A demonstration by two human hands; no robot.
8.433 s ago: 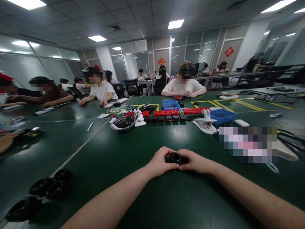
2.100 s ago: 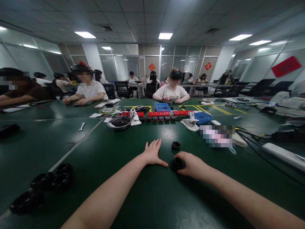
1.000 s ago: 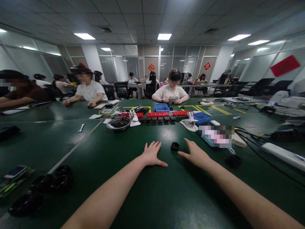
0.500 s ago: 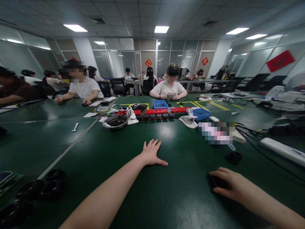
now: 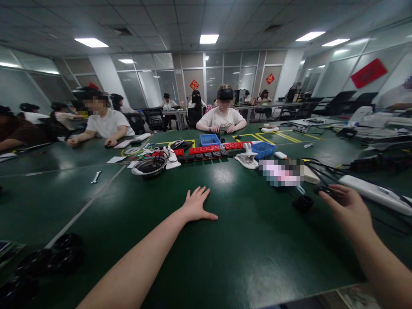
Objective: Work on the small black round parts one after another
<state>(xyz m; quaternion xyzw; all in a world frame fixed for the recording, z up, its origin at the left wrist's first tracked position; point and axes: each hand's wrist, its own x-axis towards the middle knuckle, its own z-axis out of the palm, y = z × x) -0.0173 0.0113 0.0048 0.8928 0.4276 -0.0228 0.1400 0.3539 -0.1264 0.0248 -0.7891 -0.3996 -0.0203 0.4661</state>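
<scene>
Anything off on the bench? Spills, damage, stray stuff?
No spill or damage visible. Slightly untidy: a wrench lies by itself, and loose wires tangle behind the bowl. The black part in the right hand is partly hidden.

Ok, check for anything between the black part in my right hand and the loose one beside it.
Nothing visible does: the held black part in your right hand is just right of the loose black part.

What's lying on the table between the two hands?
In the head view, a black ring-shaped part lies on the green table between them, much nearer the right hand than the left hand.
</scene>
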